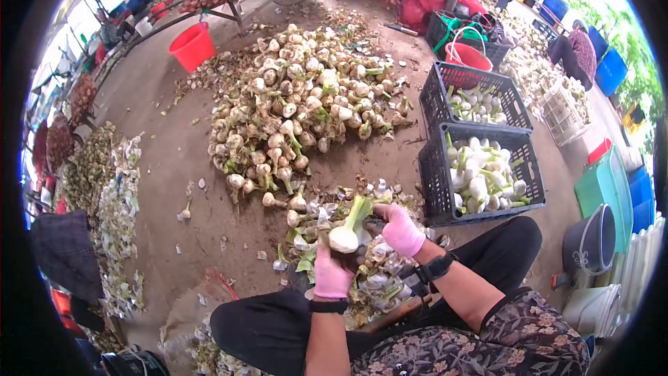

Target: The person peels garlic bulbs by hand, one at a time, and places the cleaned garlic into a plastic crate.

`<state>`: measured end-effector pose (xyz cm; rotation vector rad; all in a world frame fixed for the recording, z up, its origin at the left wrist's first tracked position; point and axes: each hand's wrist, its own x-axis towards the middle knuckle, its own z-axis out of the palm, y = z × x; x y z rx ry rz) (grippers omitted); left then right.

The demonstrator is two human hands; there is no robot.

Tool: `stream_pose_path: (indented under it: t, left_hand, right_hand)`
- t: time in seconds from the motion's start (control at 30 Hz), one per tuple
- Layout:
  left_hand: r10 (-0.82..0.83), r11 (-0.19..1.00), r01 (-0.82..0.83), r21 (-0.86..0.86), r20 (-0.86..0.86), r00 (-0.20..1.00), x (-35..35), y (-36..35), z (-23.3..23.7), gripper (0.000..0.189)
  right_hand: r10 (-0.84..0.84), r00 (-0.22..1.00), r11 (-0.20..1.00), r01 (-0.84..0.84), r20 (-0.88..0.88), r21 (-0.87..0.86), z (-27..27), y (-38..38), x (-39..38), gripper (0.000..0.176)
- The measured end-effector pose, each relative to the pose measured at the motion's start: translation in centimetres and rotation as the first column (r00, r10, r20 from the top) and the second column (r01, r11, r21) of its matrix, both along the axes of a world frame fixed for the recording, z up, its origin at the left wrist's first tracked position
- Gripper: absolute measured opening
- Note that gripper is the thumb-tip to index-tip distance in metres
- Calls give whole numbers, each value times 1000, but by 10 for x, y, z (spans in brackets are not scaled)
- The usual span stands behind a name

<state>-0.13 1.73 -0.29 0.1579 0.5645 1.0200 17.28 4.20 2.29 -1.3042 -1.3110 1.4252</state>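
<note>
A peeled white garlic bulb (343, 239) with a thick green stem is in front of me, above my lap. My left hand (332, 273), in a pink glove, is closed on the bulb from below. My right hand (402, 231), also gloved in pink, has its fingers curled beside the green stem. Something dark shows at its fingertips, but I cannot make out what it is. Beneath both hands lies a heap of garlic skins and trimmings (379, 285). Unpeeled garlic bulbs with stems form a large pile (299, 104) just ahead.
Two black crates (483, 214) of cleaned garlic stand to my right, with a red bucket (467, 58) behind them. Another red bucket (193, 47) sits beyond the pile. A dark bucket (589, 240) is at far right. Two people sit at the upper right.
</note>
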Motion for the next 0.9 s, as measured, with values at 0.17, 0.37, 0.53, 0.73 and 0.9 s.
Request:
stream_pose_path:
  t: [0.17,0.37,0.53,0.73,0.9]
  left_hand:
    - [23,990,-45,-131,-166,986,13,4,7,61]
    - [216,974,-155,163,-483,849,17,-5,-12,54]
    - [87,993,-60,101,-294,952,16,-9,6,50]
    - [144,883,180,434,-613,777,14,-21,-8,55]
    - [-35,997,54,48,-326,945,14,-23,5,55]
  right_hand:
    - [-26,981,998,14,-190,-68,5,-7,13,21]
    - [-30,999,999,31,-30,29,-3,-8,12,27]
    - [-143,952,988,120,271,99,5,1,11,37]
    - [-247,819,964,154,518,217,-42,17,9,38]
    - [-163,695,984,59,701,170,-63,27,20,39]
